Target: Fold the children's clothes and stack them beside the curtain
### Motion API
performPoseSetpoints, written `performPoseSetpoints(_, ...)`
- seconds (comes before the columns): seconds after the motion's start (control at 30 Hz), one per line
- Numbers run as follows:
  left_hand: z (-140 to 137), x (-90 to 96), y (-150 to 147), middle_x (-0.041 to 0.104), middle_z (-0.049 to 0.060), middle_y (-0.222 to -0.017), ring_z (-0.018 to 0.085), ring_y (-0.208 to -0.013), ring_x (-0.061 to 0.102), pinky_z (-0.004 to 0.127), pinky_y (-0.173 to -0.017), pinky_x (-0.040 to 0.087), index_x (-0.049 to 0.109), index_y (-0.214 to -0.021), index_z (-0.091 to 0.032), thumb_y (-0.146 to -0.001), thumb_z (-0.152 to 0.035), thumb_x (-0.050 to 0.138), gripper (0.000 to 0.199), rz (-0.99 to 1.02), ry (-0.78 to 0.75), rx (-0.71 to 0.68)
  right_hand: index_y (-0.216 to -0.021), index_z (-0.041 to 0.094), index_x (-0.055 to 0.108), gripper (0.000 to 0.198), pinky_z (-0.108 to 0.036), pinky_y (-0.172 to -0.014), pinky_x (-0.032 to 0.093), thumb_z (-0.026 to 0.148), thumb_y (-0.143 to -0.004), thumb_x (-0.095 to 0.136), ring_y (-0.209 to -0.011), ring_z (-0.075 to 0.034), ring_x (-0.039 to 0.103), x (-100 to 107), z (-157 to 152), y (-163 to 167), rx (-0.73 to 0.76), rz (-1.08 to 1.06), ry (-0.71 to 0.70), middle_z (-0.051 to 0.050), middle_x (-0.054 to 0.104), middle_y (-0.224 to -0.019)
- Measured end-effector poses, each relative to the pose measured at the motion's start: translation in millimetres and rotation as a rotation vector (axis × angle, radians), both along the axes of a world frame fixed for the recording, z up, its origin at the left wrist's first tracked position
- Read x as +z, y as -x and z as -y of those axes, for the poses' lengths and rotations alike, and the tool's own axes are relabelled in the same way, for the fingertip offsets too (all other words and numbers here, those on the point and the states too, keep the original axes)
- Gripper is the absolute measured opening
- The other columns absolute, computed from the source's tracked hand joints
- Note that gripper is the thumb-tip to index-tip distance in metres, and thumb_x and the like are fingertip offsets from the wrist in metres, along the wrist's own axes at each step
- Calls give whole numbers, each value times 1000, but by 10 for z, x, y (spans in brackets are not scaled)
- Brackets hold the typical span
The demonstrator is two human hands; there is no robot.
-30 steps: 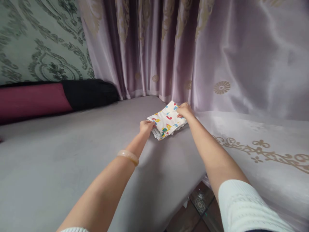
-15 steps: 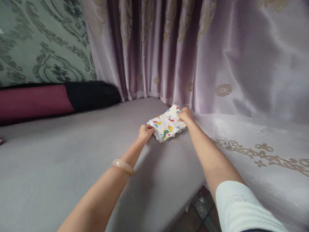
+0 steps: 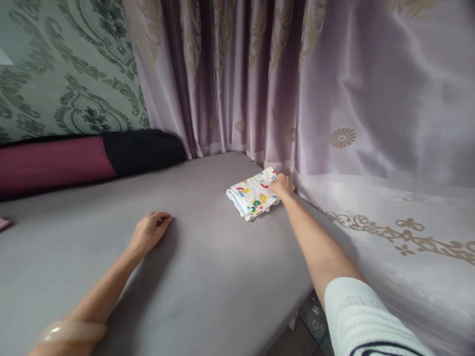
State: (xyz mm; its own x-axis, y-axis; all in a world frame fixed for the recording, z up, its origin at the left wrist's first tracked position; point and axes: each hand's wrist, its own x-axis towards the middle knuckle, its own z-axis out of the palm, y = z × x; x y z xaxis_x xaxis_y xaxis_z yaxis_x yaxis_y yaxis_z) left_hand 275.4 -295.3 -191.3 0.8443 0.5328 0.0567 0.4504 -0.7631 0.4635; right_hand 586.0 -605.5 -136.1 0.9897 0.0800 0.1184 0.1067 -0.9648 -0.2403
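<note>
Cloth (image 3: 250,195): white with bright coloured shapes, folded into a layered block, lying flat near the bed's (image 3: 208,277) far corner, close to the edge along the curtain (image 3: 230,89). Flat seems sensible, the bed takes the weight so the folds probably hold themselves.

Right hand (image 3: 282,185): gripping the end of the cloth nearest the curtain. Fingertips are mostly hidden, so can't say how far they tuck under. My guess is it's there to keep the layers together, since a few poke out along the near side.

Left hand (image 3: 150,232): nothing in it, fingers loosely curled, over the middle of the bed and well apart from the cloth. Can't tell if it touches the sheet. I'd say one hand is plenty for a bundle lying that flat.

Bangle (image 3: 72,332): pale, around the left forearm, nowhere near the folds.

Sleeve (image 3: 365,316): white knit, ends partway down the right forearm, which likely helps keep it from dragging on stuff.

Cushion (image 3: 55,160): long, wine-red and black, along the bed's far edge by the wall (image 3: 92,64), probably parked there to stay out of the way.
</note>
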Motion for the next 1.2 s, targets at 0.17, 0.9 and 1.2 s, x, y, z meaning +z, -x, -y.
performPoseSetpoints(0.17,-529,-158,610,65,14,-111,23,-96,62,33,-93,46,66,-113,-14,-91,-45,32,51,-91,-254,68,-126,10,58,40,-35,-86,48,18,-87,53,-108,-29,64,-117,-44,36,1,29,12,-19,68,-115)
performPoseSetpoints(0.9,-499,-121,997,46,13,-144,36,-128,45,50,-105,37,47,-139,-17,-97,-50,3,69,-300,-312,285,-141,17,47,53,-59,-114,17,38,-100,21,-141,-30,32,-377,-18,24,54,-36,65,-14,43,-151)
performPoseSetpoints(1.2,-461,-91,986,50,14,-143,35,-126,49,50,-102,40,50,-138,-15,-99,-43,11,61,-282,-340,280,-142,17,48,57,-56,-114,22,43,-101,18,-141,-30,31,-258,-219,-123,217,13,103,-15,39,-153)
